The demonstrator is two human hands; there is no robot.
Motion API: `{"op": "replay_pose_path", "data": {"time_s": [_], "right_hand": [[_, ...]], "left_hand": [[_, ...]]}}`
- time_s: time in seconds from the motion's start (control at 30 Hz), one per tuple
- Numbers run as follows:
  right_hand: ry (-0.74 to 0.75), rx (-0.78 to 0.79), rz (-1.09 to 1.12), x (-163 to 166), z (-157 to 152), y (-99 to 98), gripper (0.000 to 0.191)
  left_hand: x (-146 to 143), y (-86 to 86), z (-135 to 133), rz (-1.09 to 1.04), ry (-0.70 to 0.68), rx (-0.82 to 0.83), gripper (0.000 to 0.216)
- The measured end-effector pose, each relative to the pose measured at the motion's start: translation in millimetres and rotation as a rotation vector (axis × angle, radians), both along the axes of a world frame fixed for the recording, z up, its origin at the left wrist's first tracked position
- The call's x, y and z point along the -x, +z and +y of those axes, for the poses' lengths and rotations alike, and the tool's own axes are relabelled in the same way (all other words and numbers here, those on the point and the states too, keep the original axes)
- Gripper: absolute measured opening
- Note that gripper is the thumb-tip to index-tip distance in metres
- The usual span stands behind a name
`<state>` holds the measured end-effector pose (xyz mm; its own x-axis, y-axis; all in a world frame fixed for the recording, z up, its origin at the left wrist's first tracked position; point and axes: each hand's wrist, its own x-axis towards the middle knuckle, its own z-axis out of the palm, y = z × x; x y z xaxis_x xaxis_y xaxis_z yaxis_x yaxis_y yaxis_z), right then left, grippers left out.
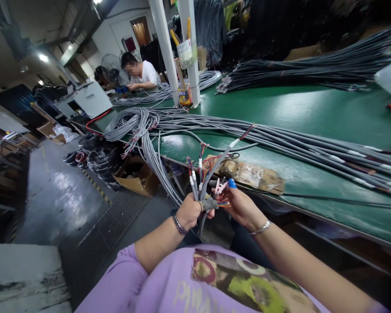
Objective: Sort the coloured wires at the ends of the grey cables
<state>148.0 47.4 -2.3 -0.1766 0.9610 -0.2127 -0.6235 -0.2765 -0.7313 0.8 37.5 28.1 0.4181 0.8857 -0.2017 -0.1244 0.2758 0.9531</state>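
The left hand point(189, 211) clenches a bunch of grey cables point(202, 184), ends pointing toward twelve o'clock. At three o'clock, the right hand point(239, 205) pinches their coloured wires point(222, 201); fingertip detail blurs.

The left hand point(189, 212) grips a bunch of grey cables point(200, 184), stripped ends up. The right hand point(239, 205), one fingertip capped blue, pinches their coloured wires point(222, 201). More cable bundles point(280, 141) lie across the green bench point(329, 111). A seated person point(142, 74) works farther along.
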Motion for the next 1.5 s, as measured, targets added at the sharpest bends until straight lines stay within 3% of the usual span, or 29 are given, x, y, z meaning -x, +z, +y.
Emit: {"op": "replay_pose_path", "data": {"time_s": [0.27,0.47,0.8,0.97,1.07,1.2,1.4,1.5], "right_hand": [[-0.018,0.037,0.095,5,4,-5.0,0.048],[-0.104,0.02,0.026,8,6,-6.1,0.046],[0.004,0.1,0.097,0,-8,7.9,0.047],[0.046,0.132,0.124,-3,-9,12.1,0.03],[-0.005,0.091,0.078,-1,-10,15.1,0.026],[-0.021,0.02,-0.012,2,-11,14.0,0.035],[-0.243,-0.088,-0.397,-1,-11,0.2,0.04],[-0.208,-0.135,-0.402,-1,-10,0.2,0.046]], "left_hand": [[-1,-1.9,2,0.006,-0.033,0.02,0.041],[-3,-1.1,1,0.057,-0.028,0.034,0.044],[2,1.2,-9,0.016,0.026,0.008,0.041],[1,6.1,-20,0.041,0.069,-0.032,0.043],[-2,7.5,-21,0.039,0.137,-0.053,0.042],[-6,8.2,-17,0.036,0.189,-0.043,0.042],[-8,3.5,-14,0.016,0.187,-0.037,0.036],[-7,0.1,-14,0.019,0.18,-0.035,0.035]]}}
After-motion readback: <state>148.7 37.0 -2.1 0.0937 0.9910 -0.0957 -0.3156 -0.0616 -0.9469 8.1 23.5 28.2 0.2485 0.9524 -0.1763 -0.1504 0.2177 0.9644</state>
